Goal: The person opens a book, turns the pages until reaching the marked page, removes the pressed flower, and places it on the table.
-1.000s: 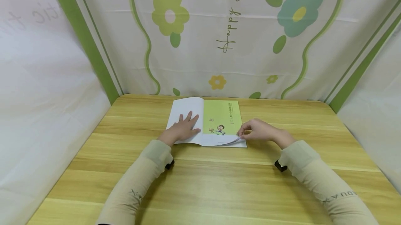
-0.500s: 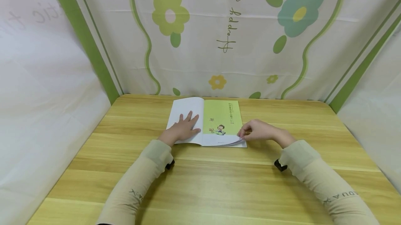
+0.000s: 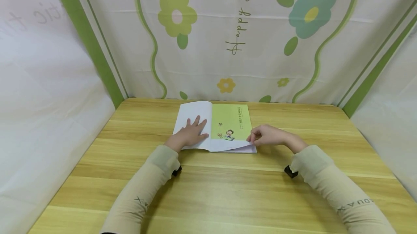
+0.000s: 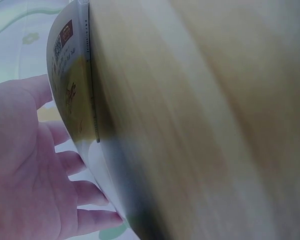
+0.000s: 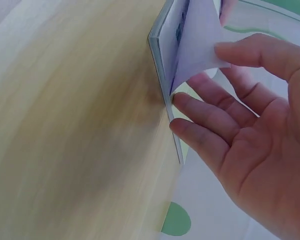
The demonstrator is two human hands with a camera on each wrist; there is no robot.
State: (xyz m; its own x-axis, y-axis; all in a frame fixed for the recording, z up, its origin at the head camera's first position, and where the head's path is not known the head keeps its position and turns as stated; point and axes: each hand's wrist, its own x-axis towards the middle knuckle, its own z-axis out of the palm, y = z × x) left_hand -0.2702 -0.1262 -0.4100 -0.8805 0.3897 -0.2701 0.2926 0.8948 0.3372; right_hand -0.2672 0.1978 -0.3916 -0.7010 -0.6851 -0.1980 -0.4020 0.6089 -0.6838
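Note:
An open book (image 3: 228, 114) lies near the table's far edge, with a blank white left page (image 3: 192, 109) and a green right page that bears a small cartoon child. My left hand (image 3: 190, 134) rests spread on the white page, fingers straight and apart. In the left wrist view its fingers lie along the raised cover (image 4: 70, 90). At the book's lower right corner, my right hand (image 3: 268, 135) pinches the corner of the green page between thumb and fingers. The right wrist view has that lifted page (image 5: 202, 47) curling up off the pages beneath.
The wooden table (image 3: 208, 190) stretches toward me below the book. A white curtain (image 3: 208, 64) with printed flowers hangs right behind the table's far edge, and white fabric also hangs at both sides. Each wrist carries a small black device (image 3: 291, 171).
The lower right corner of the green page has come up from the pages under it, with my right hand barely moving. My left hand stays where it was.

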